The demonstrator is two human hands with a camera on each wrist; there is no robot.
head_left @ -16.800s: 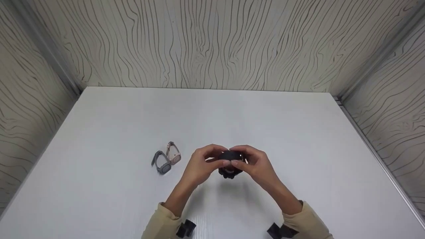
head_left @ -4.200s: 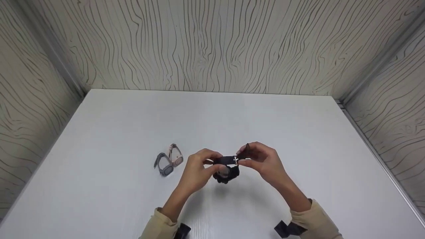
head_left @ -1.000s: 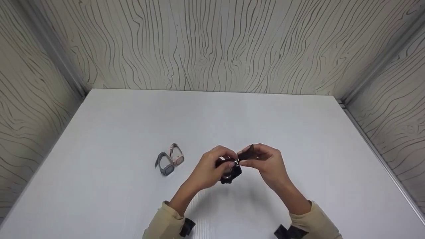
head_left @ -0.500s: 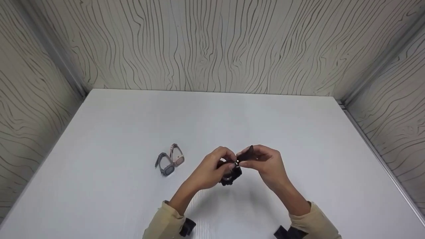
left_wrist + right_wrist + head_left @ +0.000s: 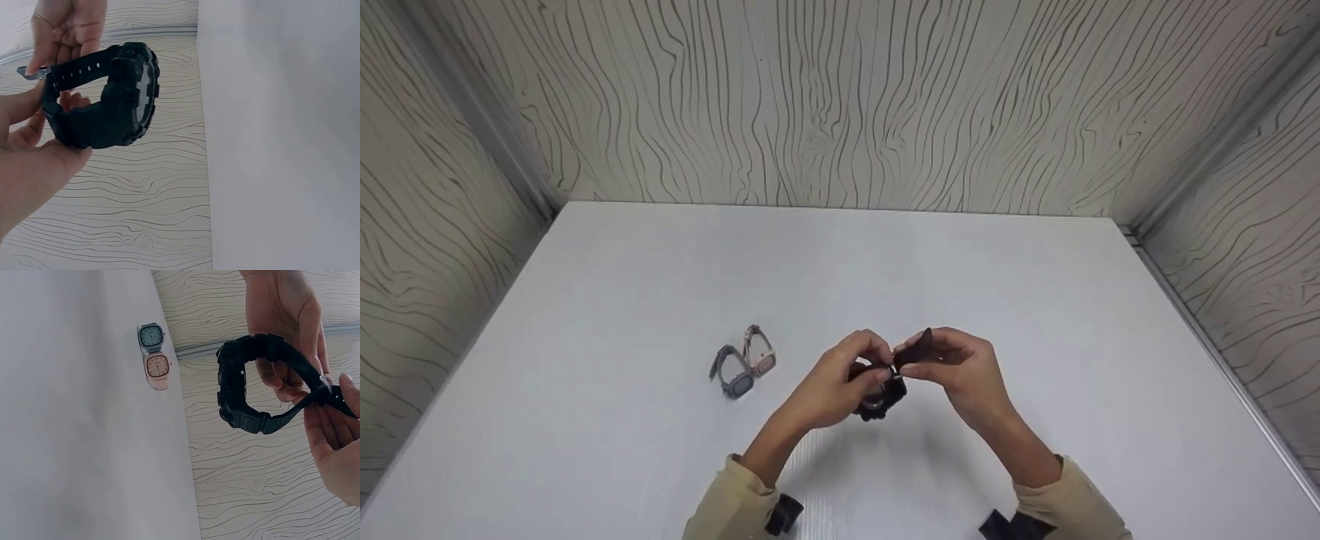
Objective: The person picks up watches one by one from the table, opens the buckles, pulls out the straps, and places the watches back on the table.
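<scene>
A chunky black wristwatch [image 5: 876, 397] is held just above the white table [image 5: 840, 270], between both hands. My left hand [image 5: 876, 361] pinches the strap by the buckle, and in the left wrist view the black wristwatch [image 5: 126, 93] has its case facing right. My right hand [image 5: 919, 358] pinches the free strap end, which sticks up past the fingers. In the right wrist view the strap of the black wristwatch [image 5: 242, 391] forms a loop that closes at my right hand [image 5: 332, 396].
A grey watch [image 5: 729, 372] and a pink watch [image 5: 757, 352] lie side by side on the table to the left of my hands. Wood-grain walls close in the table at the back and on both sides.
About four seconds ago the strap was stretched between hands held further apart. Both hands now meet at the buckle. Over the last second almost nothing has moved.
</scene>
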